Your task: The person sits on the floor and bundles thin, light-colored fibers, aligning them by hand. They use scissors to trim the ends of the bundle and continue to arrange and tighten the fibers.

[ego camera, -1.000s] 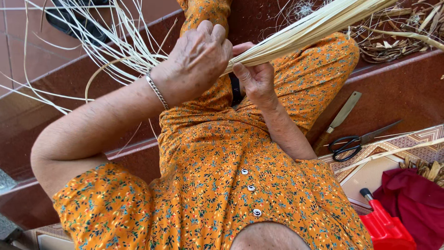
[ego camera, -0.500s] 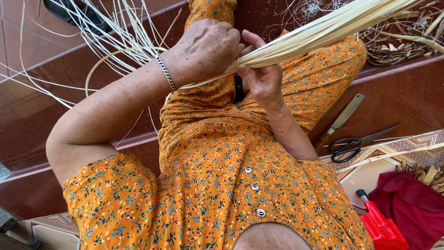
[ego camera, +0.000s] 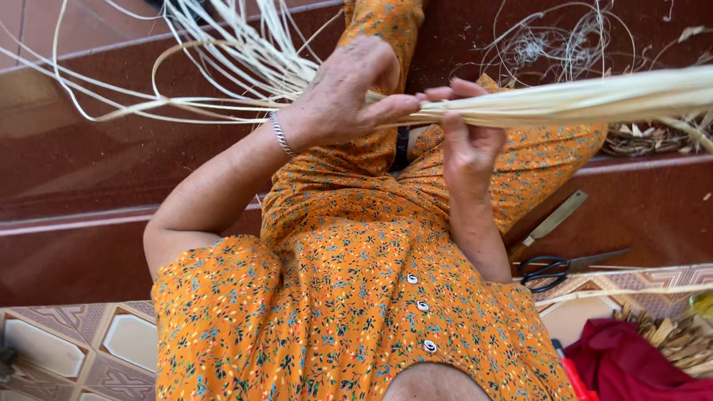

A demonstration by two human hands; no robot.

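A thick bundle of pale straw strips runs across the upper frame, from the right edge to my hands. My right hand is wrapped around the bundle's near end. My left hand, with a silver bracelet on its wrist, pinches the strips just beside it, fingertips touching the bundle. To the left of my hands the strips fan out into loose, curling strands over the dark red steps. I wear an orange flowered dress, which fills the middle of the view.
Black-handled scissors and a flat metal blade lie on the dark red step at right. A red cloth and dry husk scraps sit at lower right. A woven nest of fibre rests beyond the bundle. Patterned tiles at lower left.
The bundle has swung from a steep slant to nearly level. Both hands have shifted lower and right in the view, and my left fingers have opened into a pinch on the strips.
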